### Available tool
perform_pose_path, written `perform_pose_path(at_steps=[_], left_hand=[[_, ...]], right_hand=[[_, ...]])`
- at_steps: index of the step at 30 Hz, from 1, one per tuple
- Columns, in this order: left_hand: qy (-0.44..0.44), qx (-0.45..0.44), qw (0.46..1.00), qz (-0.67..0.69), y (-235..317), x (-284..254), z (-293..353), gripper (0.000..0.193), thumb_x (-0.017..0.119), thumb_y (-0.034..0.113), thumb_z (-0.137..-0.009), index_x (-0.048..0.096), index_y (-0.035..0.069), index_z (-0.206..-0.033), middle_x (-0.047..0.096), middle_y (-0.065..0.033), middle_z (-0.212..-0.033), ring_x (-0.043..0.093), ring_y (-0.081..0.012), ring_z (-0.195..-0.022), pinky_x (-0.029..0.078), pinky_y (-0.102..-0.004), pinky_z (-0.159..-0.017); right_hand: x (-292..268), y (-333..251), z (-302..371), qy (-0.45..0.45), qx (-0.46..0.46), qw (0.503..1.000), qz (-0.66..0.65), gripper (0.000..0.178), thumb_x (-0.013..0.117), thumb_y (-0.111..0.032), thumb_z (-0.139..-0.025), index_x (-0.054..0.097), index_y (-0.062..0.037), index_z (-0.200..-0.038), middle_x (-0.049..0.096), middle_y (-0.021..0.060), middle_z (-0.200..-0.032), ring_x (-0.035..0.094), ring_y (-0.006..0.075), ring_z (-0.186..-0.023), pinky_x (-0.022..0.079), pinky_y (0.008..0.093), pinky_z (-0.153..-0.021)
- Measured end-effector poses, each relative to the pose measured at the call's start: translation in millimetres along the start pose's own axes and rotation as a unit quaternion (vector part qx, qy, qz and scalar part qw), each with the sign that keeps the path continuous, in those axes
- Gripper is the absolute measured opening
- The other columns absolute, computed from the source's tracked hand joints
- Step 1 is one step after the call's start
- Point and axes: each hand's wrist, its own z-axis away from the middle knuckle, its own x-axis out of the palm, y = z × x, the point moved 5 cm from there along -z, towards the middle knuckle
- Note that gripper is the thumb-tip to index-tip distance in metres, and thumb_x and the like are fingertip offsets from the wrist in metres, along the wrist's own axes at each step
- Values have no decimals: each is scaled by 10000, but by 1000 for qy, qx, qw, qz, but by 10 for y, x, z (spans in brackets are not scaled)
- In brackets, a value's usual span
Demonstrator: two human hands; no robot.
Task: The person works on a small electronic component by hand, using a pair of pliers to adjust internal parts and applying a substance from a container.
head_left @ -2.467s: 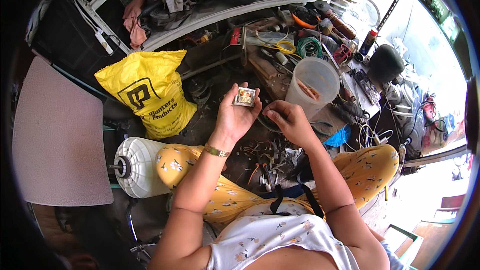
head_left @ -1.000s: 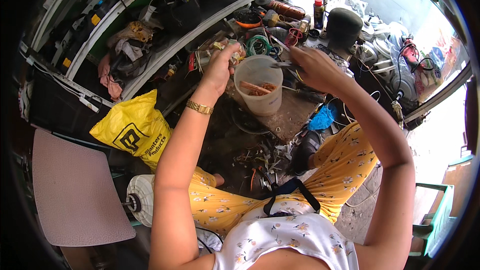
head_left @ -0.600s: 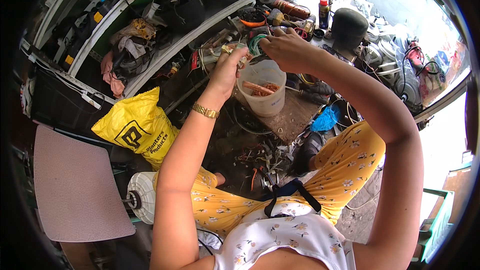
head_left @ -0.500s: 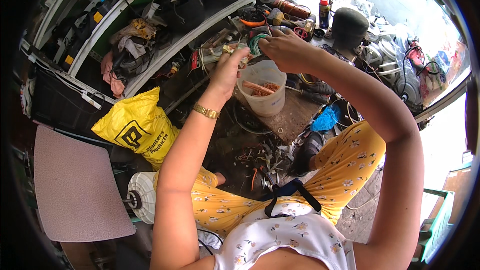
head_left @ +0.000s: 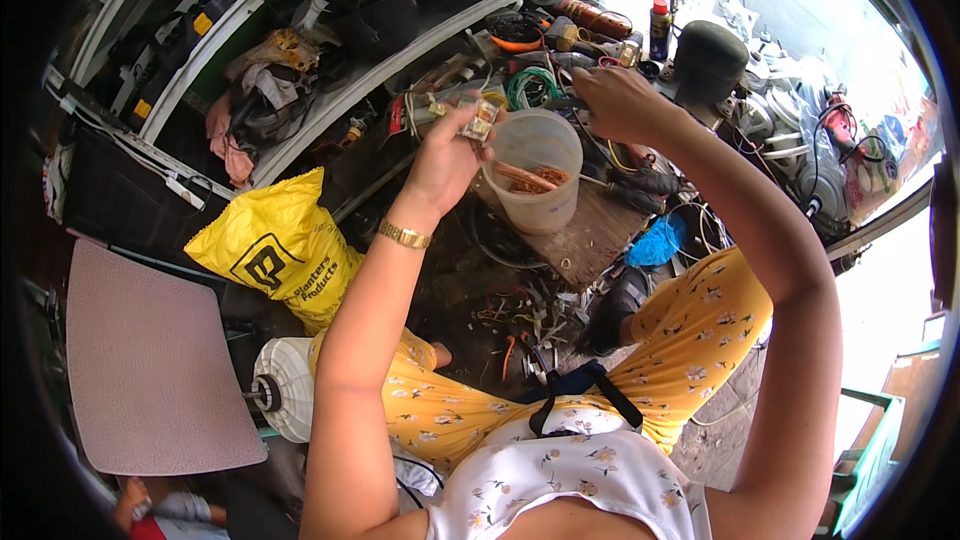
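Note:
My left hand [head_left: 447, 168], with a gold watch [head_left: 405, 235] on its wrist, is raised at the left of a translucent white bucket [head_left: 535, 202]. Its fingers are closed on a small clear and whitish piece with brass-coloured metal parts [head_left: 480, 122]. In the bucket lie copper-coloured strands [head_left: 541, 178] and a thicker copper-coloured bundle. Beyond the bucket's right rim, my right hand [head_left: 622, 102] is raised with curled fingers. Something dark shows beside its fingertips, but I cannot make out what it holds. A gap separates the two hands.
The bucket stands on a wooden board [head_left: 590, 245]. Green wire [head_left: 532, 88], tools and a red-capped can [head_left: 660, 30] crowd the far side. Pliers with orange handles [head_left: 512, 355] lie among scraps on the floor. A yellow sack [head_left: 275, 250] stands left; another person's hand [head_left: 133, 500] shows lower left.
My right hand has moved right, away from my left hand, widening the gap. The piece in my left hand shows more plainly. Another person's hand has come into view at lower left.

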Motion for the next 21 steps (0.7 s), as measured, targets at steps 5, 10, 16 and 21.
perform_pose_path(at_steps=[5, 10, 16, 21], left_hand=[[-33, 35, 995, 87, 23, -74, 462, 388, 518, 203, -890, 480, 146, -1272, 569, -166, -1251, 574, -196, -1034, 460, -365, -888], [12, 187, 980, -63, 119, -116, 837, 469, 584, 170, -870, 458, 128, -1320, 519, -166, -1322, 560, -182, -1085, 454, -312, -890], [-46, 78, 968, 236, -9, -269, 988, 574, 618, 213, -881, 424, 70, -1402, 475, -194, -1369, 548, -261, -1137, 469, -355, -881], [-93, 39, 932, 349, -34, -300, 1078, 577, 606, 248, -894, 424, 63, -1409, 462, -212, -1379, 541, -311, -1144, 468, -395, -886]], right_hand=[[119, 183, 265, 38, 14, 995, -93, 217, 598, -43, -749, 543, 27, -947, 650, 180, -969, 640, 310, -890, 508, 382, -744], [241, -201, 649, -49, 157, 719, -676, 147, 551, -2, -738, 515, -43, -875, 621, 88, -905, 594, 162, -806, 483, 288, -700], [404, -1096, 907, -45, 118, 651, -748, 115, 546, -6, -797, 530, -68, -893, 628, 71, -1001, 569, 97, -829, 468, 246, -721], [355, -1522, 806, -36, 133, 609, -781, 127, 496, -17, -894, 468, -79, -1001, 606, 91, -1107, 591, 119, -907, 489, 268, -758]])
